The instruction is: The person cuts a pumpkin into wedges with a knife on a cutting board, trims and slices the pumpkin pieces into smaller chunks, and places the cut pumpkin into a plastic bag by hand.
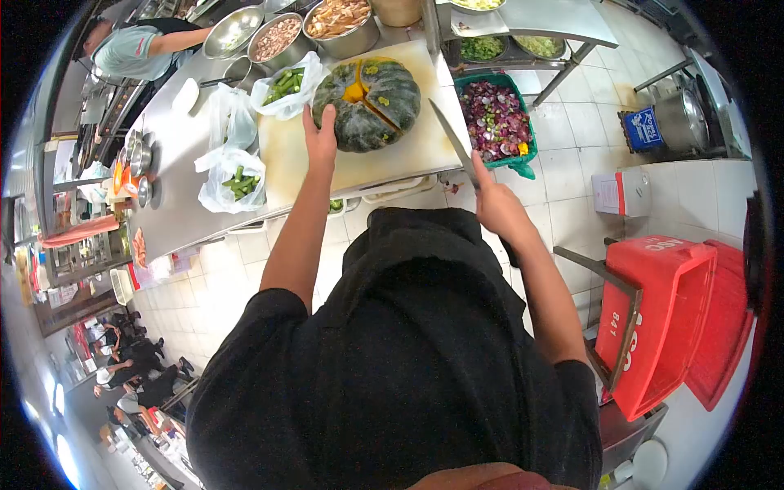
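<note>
A large dark green pumpkin [367, 122] sits on the pale cutting board [286, 175]. Cuts cross its top, with orange flesh showing in the gaps. Against its left side rests my left hand [322, 139], fingers apart. My right hand [498, 204] is closed round the handle of a long knife [454, 140], whose blade points up and left, just right of the pumpkin and apart from it. Plastic bags of cut green vegetables [287, 84] lie left of the pumpkin.
Metal bowls of chopped food [278, 41] line the back. A green crate of chopped purple onions [496, 121] stands right of the board. A red bin [645, 327] is at the lower right. Another person [126, 53] works at the upper left; several people are farther back.
</note>
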Available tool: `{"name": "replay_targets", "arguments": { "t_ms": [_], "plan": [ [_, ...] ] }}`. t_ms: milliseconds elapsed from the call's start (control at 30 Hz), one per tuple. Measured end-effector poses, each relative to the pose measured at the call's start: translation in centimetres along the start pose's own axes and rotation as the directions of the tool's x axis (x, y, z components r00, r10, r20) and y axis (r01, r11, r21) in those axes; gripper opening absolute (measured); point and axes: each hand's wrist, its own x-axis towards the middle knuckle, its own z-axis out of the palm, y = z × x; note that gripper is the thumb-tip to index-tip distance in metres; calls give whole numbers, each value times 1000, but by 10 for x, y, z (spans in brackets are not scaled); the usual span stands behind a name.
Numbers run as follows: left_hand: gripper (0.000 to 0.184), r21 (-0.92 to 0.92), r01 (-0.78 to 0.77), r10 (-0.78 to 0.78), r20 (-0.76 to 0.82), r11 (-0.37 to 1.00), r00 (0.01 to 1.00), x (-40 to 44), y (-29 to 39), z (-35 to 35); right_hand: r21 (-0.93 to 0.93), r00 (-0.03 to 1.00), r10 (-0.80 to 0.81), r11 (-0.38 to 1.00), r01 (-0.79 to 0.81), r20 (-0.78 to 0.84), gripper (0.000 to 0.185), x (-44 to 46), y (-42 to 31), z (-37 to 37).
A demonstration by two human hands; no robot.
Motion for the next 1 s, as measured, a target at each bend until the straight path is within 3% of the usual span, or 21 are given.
{"name": "replay_targets", "arguments": {
  "t_ms": [67, 200, 300, 400, 467, 567, 667, 767, 867, 1000],
  "plan": [
    [93, -34, 16, -14, 51, 999, 999, 4, 3, -1, -28, 992, -124, 992, 123, -21, 78, 21, 6, 12],
    [95, -101, 85, -71, 130, 991, 989, 37, 0, -19, 24, 987, -29, 999, 26, 155, 78, -2, -25, -13],
    [94, 2, 20, -20, 89, 1000, 996, 75, -6, -27, 28, 968, -28, 999, 22, 248, 78, -24, -22, -19],
    [87, 54, 41, -46, 99, 998, 994, 92, 2, -24, 72, 974, -46, 997, 31, 223, 75, -48, -26, -35],
    [81, 36, 46, -49, 110, 998, 993, 90, 0, -21, 117, 990, 29, 992, -45, 136, 73, -46, -39, -54],
    [76, 66, -137, 134, 50, 988, 990, 65, -14, -12, 184, 995, 30, 982, -47, 94, 71, -36, -50, -51],
    [76, 24, -149, 149, -18, 989, 989, 43, 1, -9, 178, 996, -68, 982, 56, 60, 71, -21, -59, -33],
    [75, 207, -366, 365, 44, 907, 930, 46, -24, -8, 134, 998, -41, 990, 36, 37, 72, -10, -71, -29],
    [73, 205, -316, 300, 105, 926, 948, 49, -13, -11, 0, 995, 72, 997, -72, 62, 73, 4, -73, -36],
    [71, 124, -279, 250, 204, 952, 946, 66, -5, -17, -101, 996, 25, 995, -16, 88, 72, 5, -65, -37]
  ]
}}
